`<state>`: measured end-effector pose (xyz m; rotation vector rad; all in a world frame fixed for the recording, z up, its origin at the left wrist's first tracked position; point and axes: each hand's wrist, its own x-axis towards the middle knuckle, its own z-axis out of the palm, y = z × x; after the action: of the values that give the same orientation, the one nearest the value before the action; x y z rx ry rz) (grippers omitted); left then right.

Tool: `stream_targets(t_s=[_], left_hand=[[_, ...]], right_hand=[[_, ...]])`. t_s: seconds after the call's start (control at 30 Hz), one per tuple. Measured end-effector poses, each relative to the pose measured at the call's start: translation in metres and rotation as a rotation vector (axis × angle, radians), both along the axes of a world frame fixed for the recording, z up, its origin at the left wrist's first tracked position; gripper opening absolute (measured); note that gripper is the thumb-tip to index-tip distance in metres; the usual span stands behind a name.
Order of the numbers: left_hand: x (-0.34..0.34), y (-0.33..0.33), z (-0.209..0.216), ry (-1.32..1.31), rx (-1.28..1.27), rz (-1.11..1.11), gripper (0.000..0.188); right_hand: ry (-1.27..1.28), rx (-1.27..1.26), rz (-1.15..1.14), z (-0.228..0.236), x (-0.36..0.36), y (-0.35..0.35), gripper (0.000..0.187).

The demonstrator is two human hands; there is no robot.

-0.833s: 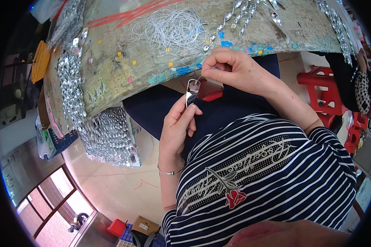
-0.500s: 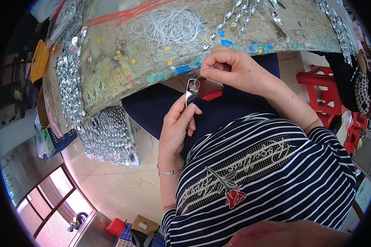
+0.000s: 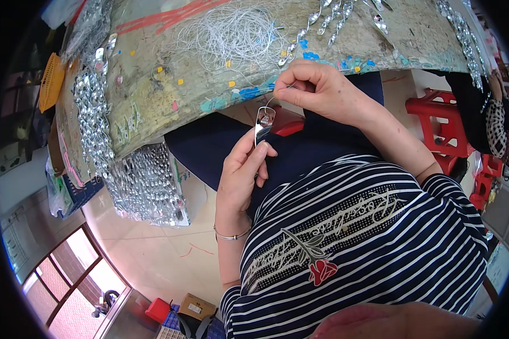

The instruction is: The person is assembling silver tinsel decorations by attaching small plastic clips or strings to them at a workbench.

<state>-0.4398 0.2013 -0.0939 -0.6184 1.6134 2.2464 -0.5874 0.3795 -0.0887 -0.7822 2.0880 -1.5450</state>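
My left hand [image 3: 243, 164] holds a shiny silver strip [image 3: 264, 125] upright, pinched between thumb and fingers near its lower part. The strip's rounded top end sticks up above the fingertips, just off the table's near edge. A thin pale string [image 3: 270, 102] runs from that top end up to my right hand [image 3: 316, 90], whose thumb and forefinger are closed on it. How the string is fastened at the strip's end is too small to make out. Just beyond my hands, a loose tangle of the same kind of string [image 3: 229, 39] lies on the table.
The worn table [image 3: 152, 113] carries several twisted silver strips [image 3: 328, 22] at its far side and coloured paint flecks. More silver strips [image 3: 93, 113] hang over its left end, beside a yellow basket [image 3: 52, 82]. Red stools [image 3: 435, 124] and another person's patterned sleeve [image 3: 496, 127] are at right.
My right hand has shifted very slightly, and the string at the strip's top end shows a little differently. Both hands keep their grips.
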Motion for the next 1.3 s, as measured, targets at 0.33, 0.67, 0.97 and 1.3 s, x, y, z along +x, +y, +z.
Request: stream_targets(t_s=[0.33,0.67,0.97,1.3], left_hand=[[0.001,-0.002,-0.002,0.013,-0.054,0.026,0.039],[-0.003,0.01,-0.002,0.099,-0.095,0.053,0.039],[-0.007,0.009,0.004,0.19,-0.281,-0.029,0.04],[-0.005,0.012,0.002,0.202,-0.166,-0.034,0.051]], right_hand=[[0.178,0.014,0.076,0.002,0.006,0.003,0.009],[0.305,0.037,0.051,-0.004,0.015,-0.004,0.009],[0.276,0.023,0.037,0.002,0.018,-0.005,0.009],[0.331,0.027,0.043,0.001,0.021,-0.003,0.009]])
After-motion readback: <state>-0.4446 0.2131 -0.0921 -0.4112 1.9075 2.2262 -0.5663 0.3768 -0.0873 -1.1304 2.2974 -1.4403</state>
